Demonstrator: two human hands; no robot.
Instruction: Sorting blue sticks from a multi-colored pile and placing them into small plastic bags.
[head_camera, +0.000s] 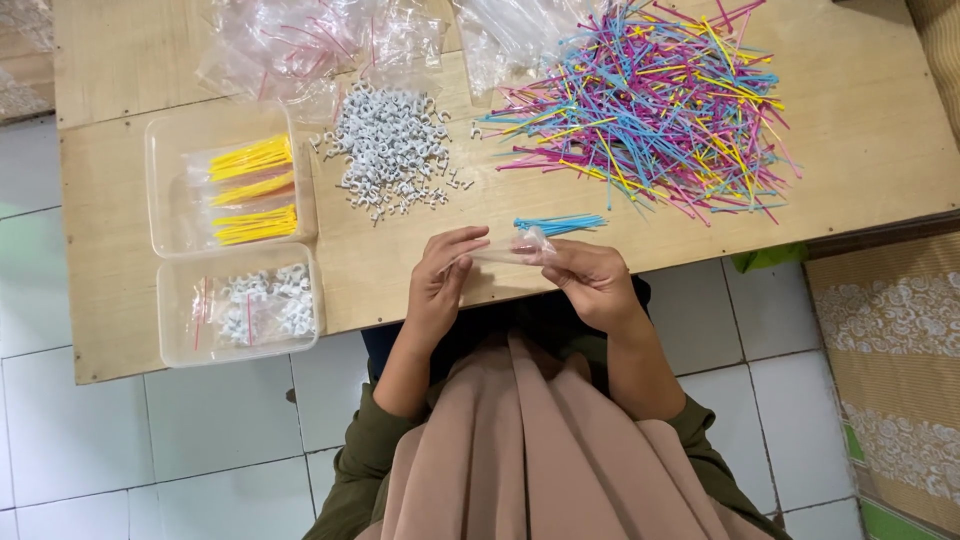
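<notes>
A small clear plastic bag (505, 250) is stretched between both hands over the near edge of the low wooden table (880, 140). My left hand (440, 285) pinches its left end, my right hand (590, 280) pinches its right end. Just beyond the bag lies a small bundle of blue cable ties (560, 223). Farther back are a big heap of mixed pink, blue and yellow cable ties (650, 110) and a pile of white cable clips (390, 150).
At the table's left stand two clear tubs: one (165, 180) with bagged yellow ties, one (175, 320) with bagged white clips. Empty clear bags (310, 45) lie at the back. White floor tiles surround the table; a patterned mat (890, 350) lies to the right.
</notes>
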